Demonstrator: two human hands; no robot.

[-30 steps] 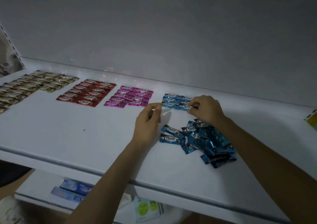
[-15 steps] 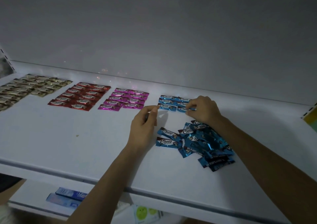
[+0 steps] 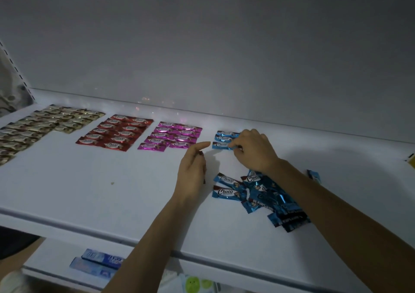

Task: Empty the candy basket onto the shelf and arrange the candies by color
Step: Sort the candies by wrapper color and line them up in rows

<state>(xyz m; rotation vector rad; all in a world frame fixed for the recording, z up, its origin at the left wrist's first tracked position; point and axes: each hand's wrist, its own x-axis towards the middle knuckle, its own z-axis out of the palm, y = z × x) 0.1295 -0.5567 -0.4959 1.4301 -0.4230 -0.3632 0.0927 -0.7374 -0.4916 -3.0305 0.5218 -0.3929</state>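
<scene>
Two hands at the blue rows, one candy pinched.

The right hand (image 3: 253, 151) keeps a narrow grip, fingertips curled onto the right end of the front blue candy (image 3: 221, 145). That candy lies long axis left to right, in line with the blue rows (image 3: 225, 134) just behind it. The left hand (image 3: 193, 169) hovers slack beside the candy's left end, forefinger pointing at it, holding nothing. The loose blue pile (image 3: 265, 196) lies on the shelf (image 3: 112, 203) on the person's side of the grip, partly under the right wrist, so the right hand looks nearer for the next pick.

glossy foil wrappers on blue candies (image 3: 260, 194); shelf (image 3: 89, 191) smooth, matt white.
</scene>
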